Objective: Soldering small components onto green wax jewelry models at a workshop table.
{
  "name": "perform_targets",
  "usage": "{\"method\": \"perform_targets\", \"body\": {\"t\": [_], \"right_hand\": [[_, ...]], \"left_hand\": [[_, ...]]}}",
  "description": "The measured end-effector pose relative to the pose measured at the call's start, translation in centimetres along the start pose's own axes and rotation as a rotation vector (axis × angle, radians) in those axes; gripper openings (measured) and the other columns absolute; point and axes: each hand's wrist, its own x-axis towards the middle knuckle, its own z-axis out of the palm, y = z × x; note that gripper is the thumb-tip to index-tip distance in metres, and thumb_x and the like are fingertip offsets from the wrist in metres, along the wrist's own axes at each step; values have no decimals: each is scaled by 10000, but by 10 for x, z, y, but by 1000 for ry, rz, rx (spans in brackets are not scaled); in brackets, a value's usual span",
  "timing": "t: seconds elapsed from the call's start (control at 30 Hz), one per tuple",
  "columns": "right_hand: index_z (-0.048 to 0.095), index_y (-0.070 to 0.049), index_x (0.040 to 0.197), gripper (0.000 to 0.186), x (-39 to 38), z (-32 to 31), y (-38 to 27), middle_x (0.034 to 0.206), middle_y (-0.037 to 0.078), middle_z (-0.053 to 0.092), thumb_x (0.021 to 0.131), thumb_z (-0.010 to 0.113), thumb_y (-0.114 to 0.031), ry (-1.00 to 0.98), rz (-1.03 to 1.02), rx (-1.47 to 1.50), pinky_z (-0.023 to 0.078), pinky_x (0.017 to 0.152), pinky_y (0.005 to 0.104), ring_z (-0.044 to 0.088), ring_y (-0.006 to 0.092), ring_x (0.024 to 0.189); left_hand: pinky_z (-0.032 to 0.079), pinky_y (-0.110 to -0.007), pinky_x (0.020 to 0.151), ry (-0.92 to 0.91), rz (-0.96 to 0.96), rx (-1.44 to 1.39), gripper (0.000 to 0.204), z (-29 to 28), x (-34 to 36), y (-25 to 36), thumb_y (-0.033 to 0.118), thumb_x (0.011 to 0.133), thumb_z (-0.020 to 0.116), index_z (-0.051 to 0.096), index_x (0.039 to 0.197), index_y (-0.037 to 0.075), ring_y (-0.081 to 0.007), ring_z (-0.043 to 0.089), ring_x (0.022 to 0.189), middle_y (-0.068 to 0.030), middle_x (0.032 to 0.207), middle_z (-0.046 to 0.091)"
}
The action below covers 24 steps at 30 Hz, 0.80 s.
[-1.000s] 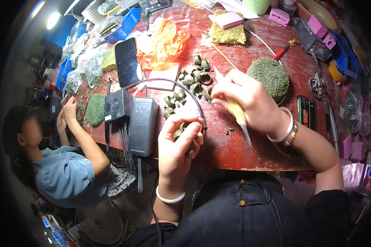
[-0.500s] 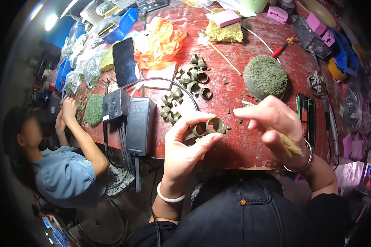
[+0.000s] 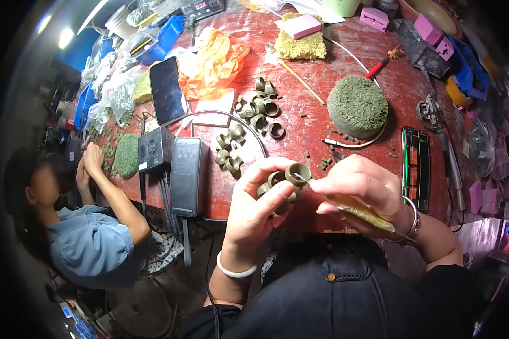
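My left hand [image 3: 249, 200] is closed around several dark green rings, and one green ring [image 3: 298, 175] stands out at its fingertips with its opening facing up. My right hand [image 3: 367, 183] grips a slim metal-tipped tool [image 3: 363, 212] with a yellow wrapped handle. The thin tip reaches to the inside of that ring; whether it touches the wall is too small to tell. More green rings [image 3: 258, 106] lie in a loose cluster on the red table [image 3: 300, 135], beyond my left hand. Small green offcuts [image 3: 325, 164] are scattered just past the fingers.
A round green foam block [image 3: 357, 107] sits beyond my right hand, with a white cable curving round it. A phone [image 3: 415, 169] lies at right; another phone [image 3: 167, 90], a black power adapter [image 3: 186, 175] and an orange bag [image 3: 216, 62] are left. A co-worker [image 3: 90, 226] sits far left.
My right hand has come left and down, bringing the tool's tip to the ring. The ring in my left hand has turned so its opening faces more upward. The view has shifted slightly.
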Motion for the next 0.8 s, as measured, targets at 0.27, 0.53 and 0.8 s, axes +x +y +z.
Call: {"method": "perform_targets", "body": {"t": [0.27, 0.53, 0.8], "right_hand": [[652, -21, 1094, 338, -4, 3, -2, 879, 110, 662, 781, 776, -48, -32, 9, -5, 524, 662, 313, 654, 236, 745], [629, -31, 1121, 370, -6, 2, -4, 849, 98, 641, 795, 789, -106, -24, 5, -17, 512, 646, 334, 633, 239, 726], [632, -23, 1112, 350, -9, 5, 2, 873, 106, 631, 792, 770, -47, 38, -1, -105, 512, 659, 347, 627, 246, 733]], "left_hand": [[361, -171, 462, -3, -35, -14, 376, 8, -2, -9, 39, 828, 734, 579, 1169, 65, -36, 496, 583, -17, 887, 628], [329, -160, 427, -141, -35, -374, 386, -2, 1, -15, 200, 936, 647, 517, 1272, 62, -71, 463, 692, -88, 1098, 606], [304, -147, 401, -142, -145, -538, 368, -3, 0, -22, 263, 938, 649, 533, 1234, 77, -90, 431, 699, -64, 1133, 581]]}}
